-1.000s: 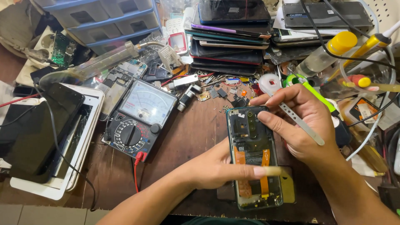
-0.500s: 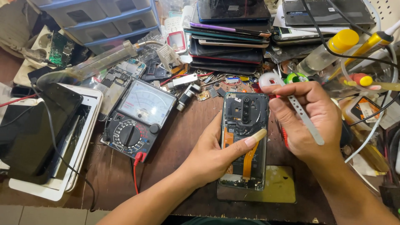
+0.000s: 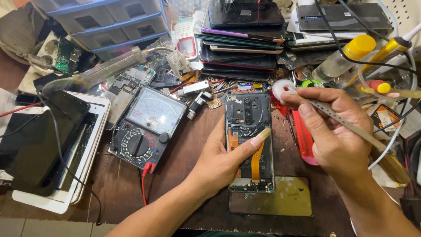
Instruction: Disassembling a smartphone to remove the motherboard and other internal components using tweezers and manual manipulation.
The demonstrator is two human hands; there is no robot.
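An opened smartphone [image 3: 248, 115] with its back cover off lies on the wooden bench, showing a dark inner frame and an orange flex cable. My left hand [image 3: 221, 162] grips its left edge, thumb pressed across the middle. My right hand [image 3: 333, 131] is just right of the phone's top and holds thin metal tweezers [image 3: 346, 123] that slant down to the right; its fingertips touch a small white tape roll [image 3: 281, 87].
An analog multimeter [image 3: 147, 127] sits left of the phone. A white tablet with a dark phone on top [image 3: 48, 145] lies far left. Stacked phones [image 3: 243, 39] and blue drawers [image 3: 109, 22] fill the back. A red tool [image 3: 302, 136], bottles and cables crowd the right.
The phone has been turned upright and shifted away from me, toward the tape roll. My right hand moved up to the phone's top right corner with the tweezers.
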